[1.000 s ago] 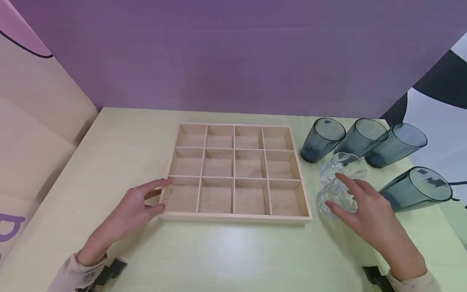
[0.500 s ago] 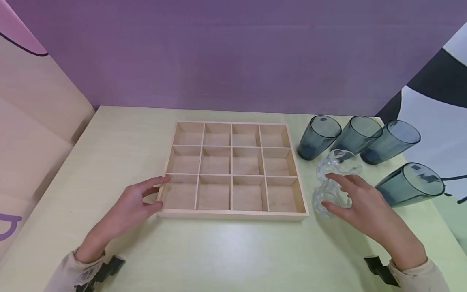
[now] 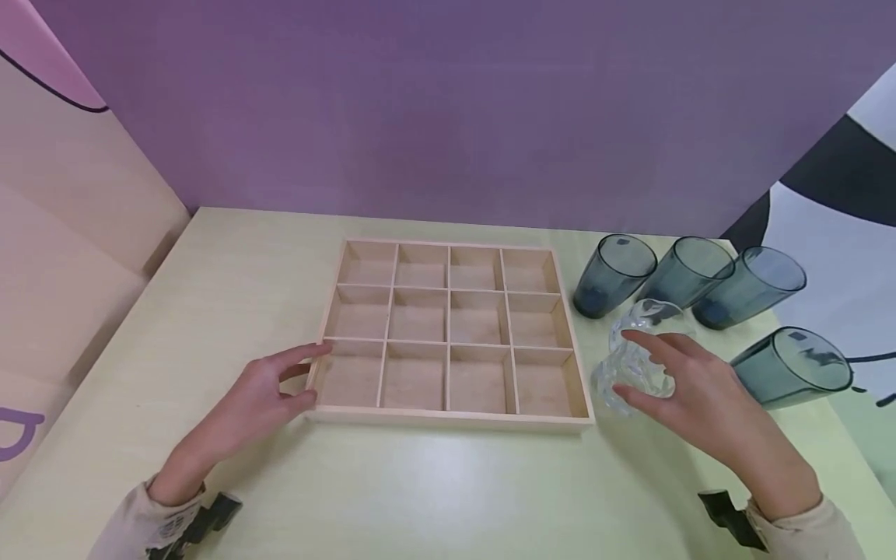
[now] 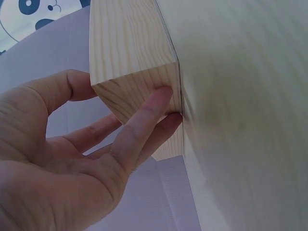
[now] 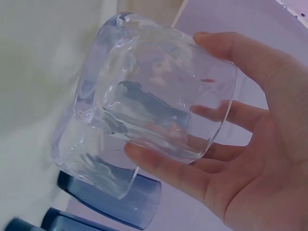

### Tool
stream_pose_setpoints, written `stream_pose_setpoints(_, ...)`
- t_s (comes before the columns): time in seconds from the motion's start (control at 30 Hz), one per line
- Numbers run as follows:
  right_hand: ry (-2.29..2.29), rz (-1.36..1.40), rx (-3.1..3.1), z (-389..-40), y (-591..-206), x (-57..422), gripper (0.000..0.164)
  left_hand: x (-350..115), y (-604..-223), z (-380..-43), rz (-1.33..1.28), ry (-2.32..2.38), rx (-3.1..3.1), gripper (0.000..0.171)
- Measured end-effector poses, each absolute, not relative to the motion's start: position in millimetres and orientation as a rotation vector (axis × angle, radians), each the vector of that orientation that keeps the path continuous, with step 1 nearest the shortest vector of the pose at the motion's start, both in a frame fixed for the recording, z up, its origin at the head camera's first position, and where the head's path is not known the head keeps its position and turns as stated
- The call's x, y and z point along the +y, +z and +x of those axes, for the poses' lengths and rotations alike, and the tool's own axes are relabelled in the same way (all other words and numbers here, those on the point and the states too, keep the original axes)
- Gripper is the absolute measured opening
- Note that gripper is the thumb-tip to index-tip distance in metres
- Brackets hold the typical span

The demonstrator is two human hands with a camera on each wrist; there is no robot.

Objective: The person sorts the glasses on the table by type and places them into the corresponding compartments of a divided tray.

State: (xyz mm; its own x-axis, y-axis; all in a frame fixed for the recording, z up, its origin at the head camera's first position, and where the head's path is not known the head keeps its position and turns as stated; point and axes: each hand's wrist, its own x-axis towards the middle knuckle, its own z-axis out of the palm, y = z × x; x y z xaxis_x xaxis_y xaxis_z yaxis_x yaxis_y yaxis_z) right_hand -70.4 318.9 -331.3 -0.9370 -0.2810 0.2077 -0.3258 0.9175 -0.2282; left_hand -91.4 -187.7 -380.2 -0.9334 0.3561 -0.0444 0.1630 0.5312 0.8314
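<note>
My left hand (image 3: 255, 397) holds the left side of a shallow pale wooden tray (image 3: 448, 421) with several square compartments. In the left wrist view, its fingers bend around the corner of the tray (image 4: 132, 43). At the right, my right hand (image 3: 710, 408) grips a clear, wavy-walled drinking glass (image 3: 633, 365) between thumb and fingers. The right wrist view has the thumb and fingers on opposite sides of this glass (image 5: 149, 86), with its rim toward the palm. Just behind it stands a second clear glass (image 3: 633, 317), partly hidden by the held one.
Several tall blue-grey tumblers stand at the right: a left one (image 3: 609, 284), two beside it at the back, and a nearer one (image 3: 777, 369) right by my right hand. A purple panel (image 3: 448, 109) rises behind the table (image 3: 434, 498).
My right hand and the clear glass have shifted slightly left, toward the tray. My left hand stays at the tray's side. The head view has moved a little.
</note>
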Motion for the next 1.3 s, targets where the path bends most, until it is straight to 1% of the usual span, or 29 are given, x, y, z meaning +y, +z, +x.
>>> stream_pose_setpoints(0.23, 0.39, 0.478, -2.884, -71.0, -324.6, 314.3, 0.07, -184.8, -381.2, -90.2, 0.431, 1.363, 2.543, 0.058)
stream_pose_setpoints(0.53, 0.384, 0.497, -2.835, -71.3, -313.0, 307.0, 0.069, -186.5, -378.2, -93.1, 0.481, 1.334, 2.581, 0.057)
stream_pose_setpoints(0.83, 0.342, 0.521, -2.821, -75.7, -301.4, 301.0, 0.071, -186.9, -378.4, -92.7, 0.468, 1.341, 2.576, 0.057)
stream_pose_setpoints(1.3, 0.423, 0.576, -2.725, -92.4, -285.1, 277.7, 0.07, -187.5, -379.0, -91.9, 0.464, 1.337, 2.579, 0.056)
